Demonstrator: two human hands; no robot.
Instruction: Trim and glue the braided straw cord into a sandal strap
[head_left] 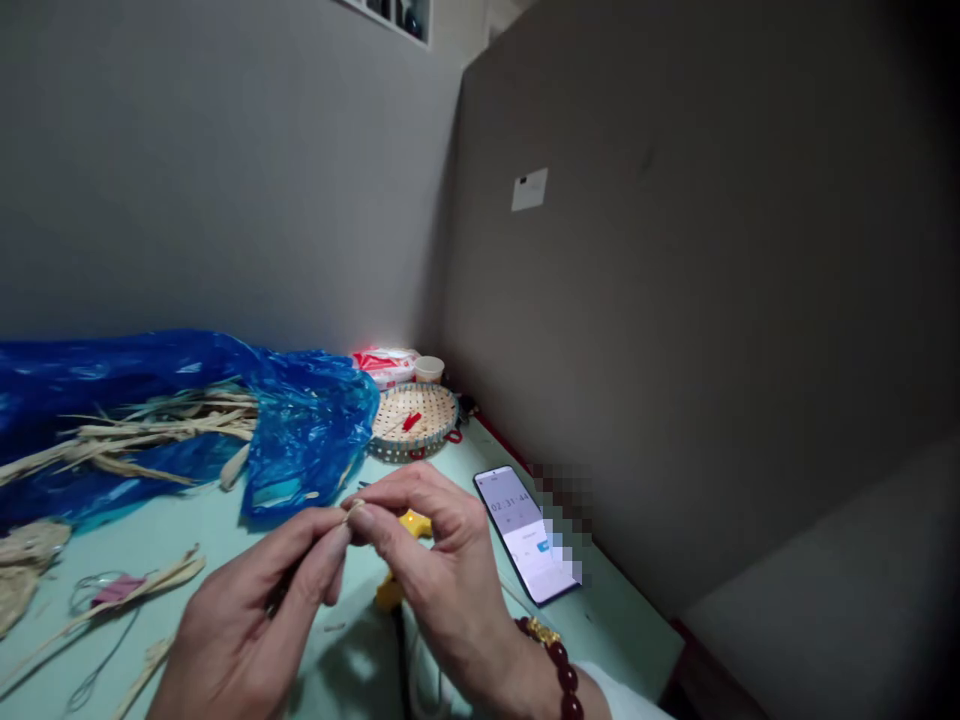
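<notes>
My left hand (259, 610) and my right hand (450, 580) meet fingertip to fingertip above the table. Both pinch a small, pale strand of dried plant fibre (355, 508), which shows as a tiny curl between the thumbs and forefingers. Most of it is covered by the fingers. Behind my right hand, a yellow tool (388, 592) lies partly hidden, so its kind is unclear. To the left of my left hand rest dried fibre stalks (169, 577), thin wire (90, 680) and a pink scrap (118, 590).
A blue plastic bag (311, 420) holds a bundle of dried fibre strips (172, 425). Behind my hands sit a woven basket (390, 410) with a red item (412, 422) in it, a paper cup (429, 370) and a red-and-white packet (386, 367). A phone (517, 530) lies right, near the wall.
</notes>
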